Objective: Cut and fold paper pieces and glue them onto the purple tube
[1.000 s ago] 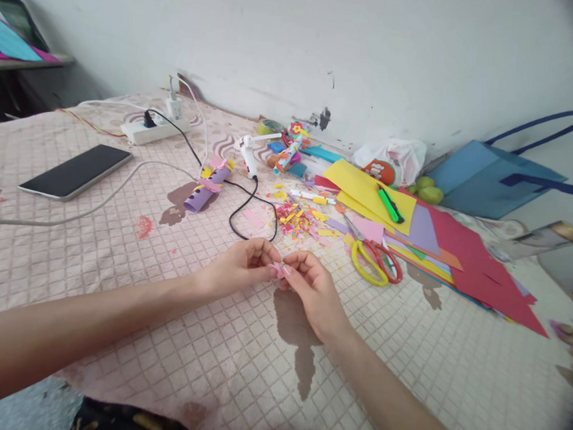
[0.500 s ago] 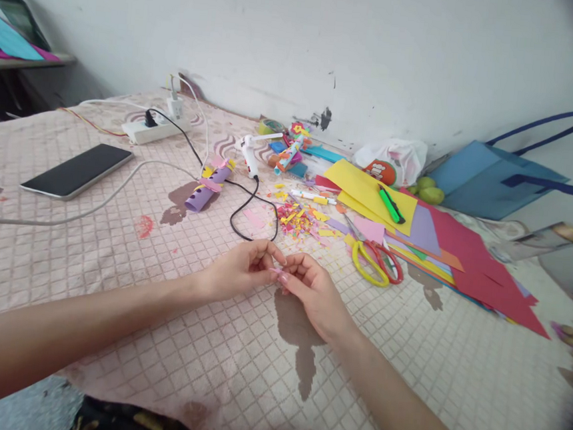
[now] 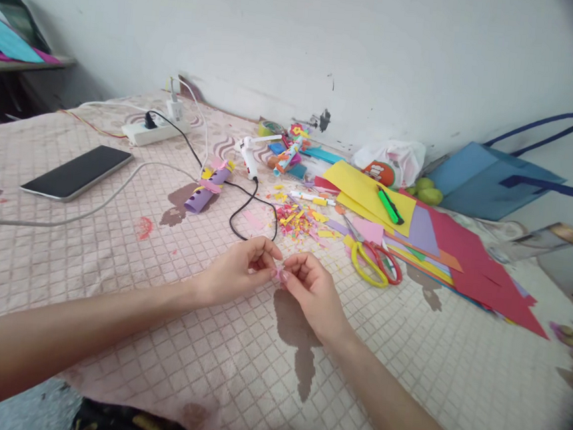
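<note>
My left hand [image 3: 236, 274] and my right hand [image 3: 312, 294] meet fingertip to fingertip just above the pink quilted bed cover [image 3: 155, 337]. Between the fingertips both pinch a small pink paper piece [image 3: 278, 271], mostly hidden by the fingers. Just beyond the hands lie a heap of coloured paper scraps [image 3: 299, 219] and yellow-and-red scissors [image 3: 375, 259].
Farther back lie a white glue gun [image 3: 248, 155] with its black cord, a purple paper roll [image 3: 206, 188], a power strip [image 3: 154, 130], a dark phone [image 3: 77, 170], and coloured paper sheets [image 3: 435, 238] with a green cutter [image 3: 390, 205]. A blue bag [image 3: 494, 183] leans at the wall.
The fingertips of both hands have shifted slightly around the pink piece, which is more hidden now than a second ago. Nothing else has moved.
</note>
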Demonstrator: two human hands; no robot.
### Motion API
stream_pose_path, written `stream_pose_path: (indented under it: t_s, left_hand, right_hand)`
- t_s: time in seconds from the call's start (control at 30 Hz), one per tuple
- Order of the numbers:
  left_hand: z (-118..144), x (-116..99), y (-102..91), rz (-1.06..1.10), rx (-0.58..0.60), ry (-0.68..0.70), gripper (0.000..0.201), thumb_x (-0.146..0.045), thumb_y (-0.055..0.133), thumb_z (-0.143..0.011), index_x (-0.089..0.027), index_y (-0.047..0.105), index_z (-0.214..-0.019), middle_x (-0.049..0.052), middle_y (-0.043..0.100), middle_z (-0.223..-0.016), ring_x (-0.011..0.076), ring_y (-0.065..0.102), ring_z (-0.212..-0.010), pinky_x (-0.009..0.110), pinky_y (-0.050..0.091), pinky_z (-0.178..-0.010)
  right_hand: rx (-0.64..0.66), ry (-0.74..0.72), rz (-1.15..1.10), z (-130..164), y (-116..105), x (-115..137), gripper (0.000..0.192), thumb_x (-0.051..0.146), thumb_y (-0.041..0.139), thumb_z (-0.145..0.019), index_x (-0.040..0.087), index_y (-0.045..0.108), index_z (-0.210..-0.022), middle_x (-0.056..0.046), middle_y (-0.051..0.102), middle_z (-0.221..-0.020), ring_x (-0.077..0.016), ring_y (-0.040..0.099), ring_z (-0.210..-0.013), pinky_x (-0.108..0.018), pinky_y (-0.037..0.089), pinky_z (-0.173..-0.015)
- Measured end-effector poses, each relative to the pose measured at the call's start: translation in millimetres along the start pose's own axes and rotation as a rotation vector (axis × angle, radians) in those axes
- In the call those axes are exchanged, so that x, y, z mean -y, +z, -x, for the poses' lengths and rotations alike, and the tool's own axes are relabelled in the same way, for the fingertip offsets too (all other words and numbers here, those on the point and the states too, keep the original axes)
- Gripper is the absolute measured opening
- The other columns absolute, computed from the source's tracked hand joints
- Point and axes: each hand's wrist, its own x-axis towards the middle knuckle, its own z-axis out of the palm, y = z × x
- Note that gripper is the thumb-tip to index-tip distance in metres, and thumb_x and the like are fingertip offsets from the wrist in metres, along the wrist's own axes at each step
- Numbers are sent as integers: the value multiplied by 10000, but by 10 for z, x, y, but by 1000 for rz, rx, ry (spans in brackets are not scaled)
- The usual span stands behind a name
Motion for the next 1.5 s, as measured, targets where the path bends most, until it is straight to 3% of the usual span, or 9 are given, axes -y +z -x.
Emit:
stream_pose_path:
  t_s: [0.23,0.47,0.67,0.97,1.23,1.33,1.5]
  left_hand:
    - [1,35,-9,23,-22,-2,224,-227,588,-756,-137,479,-929,7,604,-707,112,583,-656,237,453,-600]
    - [16,12,-7,-64,-67,42,233,-199,578,-763,-148,467,-961,5,612,-715,113,592,-664,240,467,-614]
    - [29,21,5,-103,-82,81,199,-196,567,-770,-151,478,-943,19,634,-762,122,608,-702,262,489,-665]
    - [101,-36,30,-326,-125,163,179,-125,528,-782,-183,531,-951,4,670,-807,127,632,-762,257,498,-711]
    - [87,-4,25,-219,-57,131,158,-152,535,-776,-162,549,-934,22,665,-813,128,632,-754,265,514,-712]
    - [71,6,17,-202,-19,93,138,-170,540,-778,-152,547,-915,24,664,-781,124,626,-718,258,503,-687]
    - [32,10,-7,-158,-24,-9,158,-221,565,-766,-142,522,-896,20,662,-707,119,613,-641,233,478,-596]
  right_hand:
    - [-96,-267,382,38,22,46,93,176,508,-821,229,585,-827,-12,589,-774,-158,553,-733,-299,444,-674]
    - [-120,-390,517,58,6,5,195,147,490,-840,268,622,-917,-37,630,-876,-186,585,-818,-347,466,-744]
    - [-86,-410,560,55,-14,11,197,154,494,-853,275,628,-933,-41,625,-893,-193,586,-845,-357,466,-771]
    - [-62,-429,709,74,-51,13,162,202,476,-877,257,628,-866,-38,607,-838,-192,559,-806,-335,437,-724]
    - [28,-478,924,38,-75,74,207,121,429,-862,224,601,-809,-53,599,-810,-212,515,-808,-367,376,-747]
    - [93,-395,824,17,-86,98,176,122,447,-848,217,569,-763,-31,577,-781,-193,513,-785,-338,376,-720]
    - [106,-136,416,-14,-120,71,187,251,435,-889,214,569,-764,-2,585,-733,-149,543,-700,-290,413,-655]
